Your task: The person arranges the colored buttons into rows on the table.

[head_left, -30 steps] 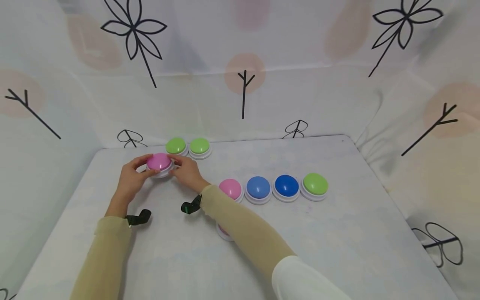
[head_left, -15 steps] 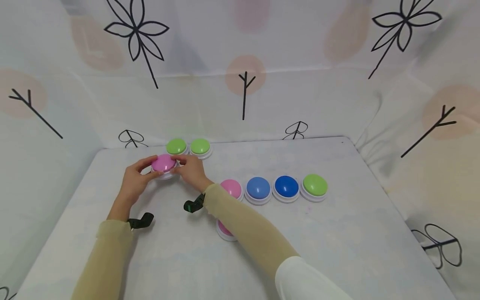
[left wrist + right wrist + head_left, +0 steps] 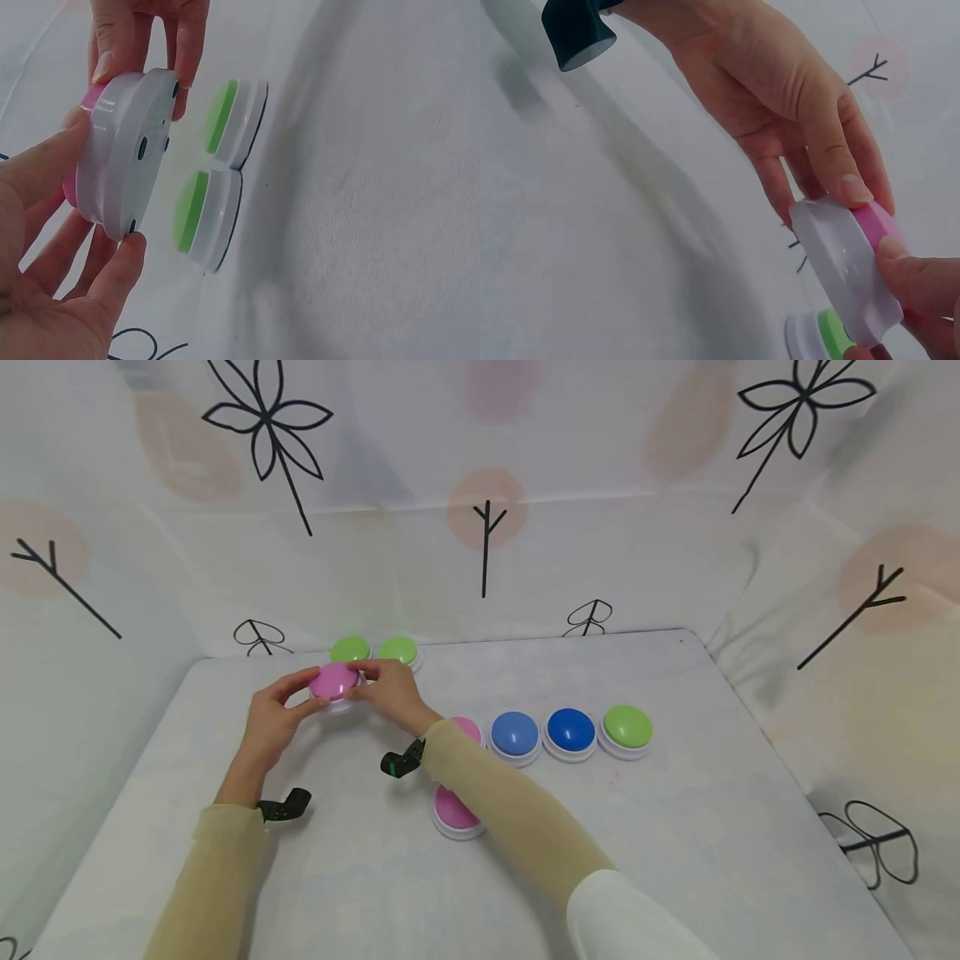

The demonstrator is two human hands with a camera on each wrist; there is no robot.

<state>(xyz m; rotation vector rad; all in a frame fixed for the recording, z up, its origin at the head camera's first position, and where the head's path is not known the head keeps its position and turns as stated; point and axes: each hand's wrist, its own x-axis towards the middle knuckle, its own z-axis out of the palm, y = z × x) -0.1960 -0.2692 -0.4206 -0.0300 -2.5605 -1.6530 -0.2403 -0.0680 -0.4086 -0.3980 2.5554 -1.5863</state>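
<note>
Both hands hold one pink push button (image 3: 333,681) with a round white base, lifted above the table. My left hand (image 3: 272,722) grips its left side, thumb in front and fingers behind. From the right, my right hand (image 3: 392,695) pinches the opposite rim. The left wrist view shows the underside of the white base (image 3: 139,150), with small dark feet and a patch of tiny holes. Just behind the held button sit two green push buttons (image 3: 350,649) (image 3: 398,649), side by side near the table's back edge.
In a row to the right stand a pink button (image 3: 468,728), partly behind the right sleeve, a light blue button (image 3: 514,734), a dark blue button (image 3: 571,730) and a green button (image 3: 627,727). Another pink button (image 3: 455,810) lies nearer, beside the right forearm. A patterned cloth (image 3: 600,552) hangs behind the table.
Both hands have shifted a little to the right with the pink button. The right forearm has moved too, uncovering more of the nearer pink button.
</note>
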